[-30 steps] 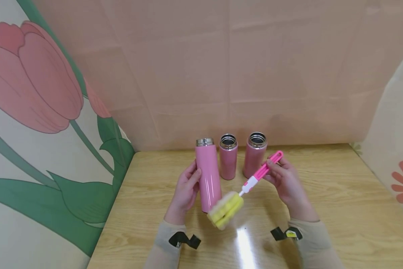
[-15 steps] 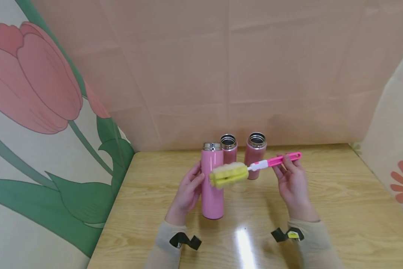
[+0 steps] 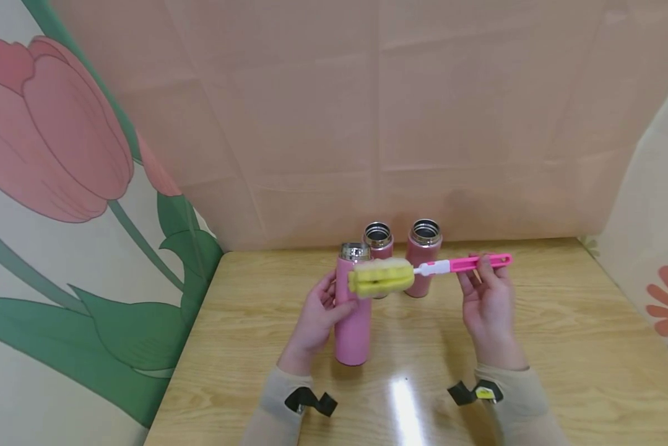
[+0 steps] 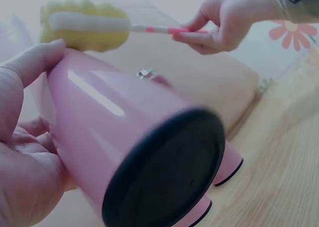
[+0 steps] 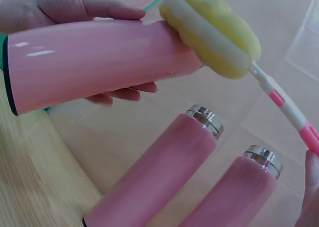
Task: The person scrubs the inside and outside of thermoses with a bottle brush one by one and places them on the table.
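My left hand (image 3: 316,319) grips a pink thermos bottle (image 3: 351,341) by its side, holding it raised above the table, steel neck up and black base (image 4: 167,172) down. The right hand (image 3: 488,310) pinches the pink handle (image 3: 481,262) of a bottle brush (image 3: 382,279). Its yellow and white sponge head (image 5: 212,32) lies across the front of the held bottle's upper part in the head view, outside the mouth; whether it touches the wall I cannot tell. Two more lidless pink bottles stand behind, a middle one (image 3: 379,249) partly hidden and a right one (image 3: 421,253).
The wooden table (image 3: 244,310) carries the two standing bottles near its back edge, by a pinkish cloth backdrop (image 3: 311,124). Flower-printed panels (image 3: 161,260) rise at both sides.
The held bottle has shifted slightly right and down, now partly covering the middle bottle. The brush has swung from a downward slant to nearly level, its head rising, as the right hand moved right.
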